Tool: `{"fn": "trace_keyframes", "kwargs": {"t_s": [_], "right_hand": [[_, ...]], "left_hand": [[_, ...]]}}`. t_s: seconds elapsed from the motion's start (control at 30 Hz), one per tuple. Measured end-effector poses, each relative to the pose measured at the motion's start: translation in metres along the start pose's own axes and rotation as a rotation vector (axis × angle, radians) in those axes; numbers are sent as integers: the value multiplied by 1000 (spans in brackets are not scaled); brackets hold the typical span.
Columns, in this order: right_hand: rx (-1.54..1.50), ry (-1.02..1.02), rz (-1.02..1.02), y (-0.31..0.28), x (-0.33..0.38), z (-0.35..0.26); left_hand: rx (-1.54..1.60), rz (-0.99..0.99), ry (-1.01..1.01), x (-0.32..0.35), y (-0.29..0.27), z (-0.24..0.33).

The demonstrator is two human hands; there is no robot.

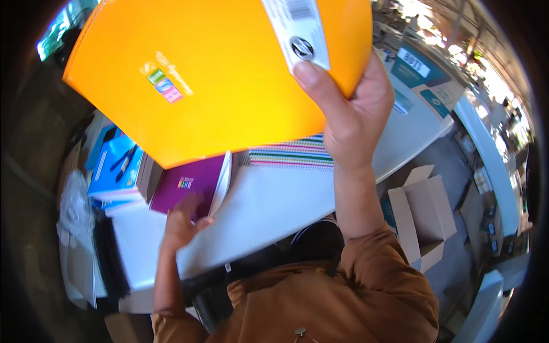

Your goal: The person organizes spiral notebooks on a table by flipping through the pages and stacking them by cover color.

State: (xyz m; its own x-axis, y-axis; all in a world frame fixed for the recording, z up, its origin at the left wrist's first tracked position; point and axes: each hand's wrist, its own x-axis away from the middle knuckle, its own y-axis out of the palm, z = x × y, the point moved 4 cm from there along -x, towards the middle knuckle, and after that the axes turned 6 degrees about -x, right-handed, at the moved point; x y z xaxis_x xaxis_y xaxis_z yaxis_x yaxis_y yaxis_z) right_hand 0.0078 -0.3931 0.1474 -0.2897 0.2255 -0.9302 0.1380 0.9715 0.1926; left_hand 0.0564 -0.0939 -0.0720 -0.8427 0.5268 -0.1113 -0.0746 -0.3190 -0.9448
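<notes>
My right hand [357,114] holds up a large yellow-orange notebook [229,97] by its right side, thumb on the front and the other fingers behind it. The cover carries a small coloured logo and a white barcode label [297,28] near the thumb. Lower left, my left hand [184,227] is at the near edge of a purple notebook [189,180] lying on the table. Its thumb stands apart from the fingers, which are blurred over the cover. The raised notebook hides part of the table behind it.
A stack of blue-covered books [117,168] stands left of the purple notebook on the white table [274,191]. Spiral-bound notebooks [291,153] lie behind. A teal carton [423,71] sits at the far right. An open cardboard box [423,217] is below the table's right edge. Clear plastic wrap [77,203] lies at left.
</notes>
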Motion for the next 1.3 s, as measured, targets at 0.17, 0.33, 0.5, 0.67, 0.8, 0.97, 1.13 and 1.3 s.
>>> {"fn": "trace_keyframes", "kwargs": {"t_s": [0.17,0.33,0.5,0.67,0.8,0.97,1.13,1.3], "right_hand": [[-152,269,19,-10,75,23],[-320,720,-49,-19,184,78],[-223,1088,-290,-39,252,105],[-363,1160,-225,-48,246,108],[-291,1205,-302,-47,240,104],[-159,1260,-301,-39,249,96],[-118,1190,-374,-47,234,100],[-418,954,-323,-36,175,95]], "left_hand": [[1185,581,160,30,-84,3],[1256,608,-296,40,-5,-5],[1147,547,-499,45,43,7],[1223,476,-396,42,56,20],[1203,492,-488,46,59,28],[1095,502,-523,52,65,16],[1122,428,-504,55,65,26],[1124,418,-391,55,64,28]]}}
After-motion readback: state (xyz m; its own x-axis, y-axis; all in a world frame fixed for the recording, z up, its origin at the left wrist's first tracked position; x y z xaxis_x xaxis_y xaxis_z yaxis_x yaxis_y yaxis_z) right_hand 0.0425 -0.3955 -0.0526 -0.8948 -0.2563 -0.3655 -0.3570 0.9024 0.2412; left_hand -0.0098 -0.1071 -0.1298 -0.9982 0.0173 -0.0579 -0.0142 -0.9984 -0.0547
